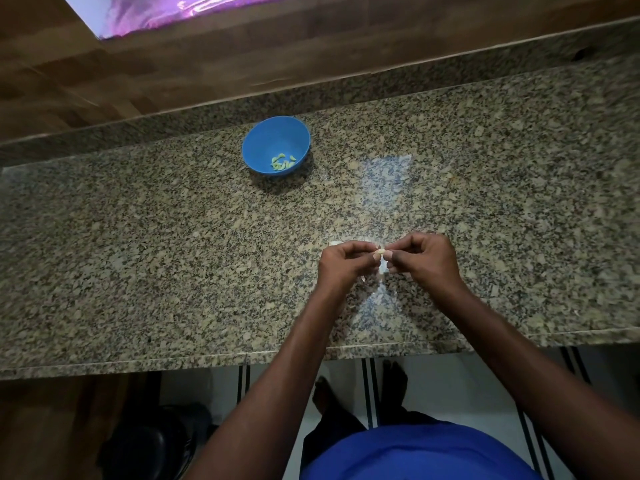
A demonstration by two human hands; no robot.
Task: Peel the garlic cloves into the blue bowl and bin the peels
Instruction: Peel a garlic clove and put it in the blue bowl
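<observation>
Both our hands meet over the granite counter [173, 237]: the left hand [341, 265] and the right hand [420, 259] pinch one garlic clove [485, 251] between curled fingertips. We judge it light, firm, slippery once bare, with brittle papery skin; best held at the ends. Peeled cloves [282, 161] lie in the blue bowl [263, 140]. No writing is readable.

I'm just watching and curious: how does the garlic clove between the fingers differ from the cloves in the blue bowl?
The garlic clove is pinched in the air between the left hand and right hand; the bowl cloves lie loose in the blue bowl. It is single; they form a small heap. It sits nearer the person; they lie farther back on the counter. All look small and pale.
</observation>
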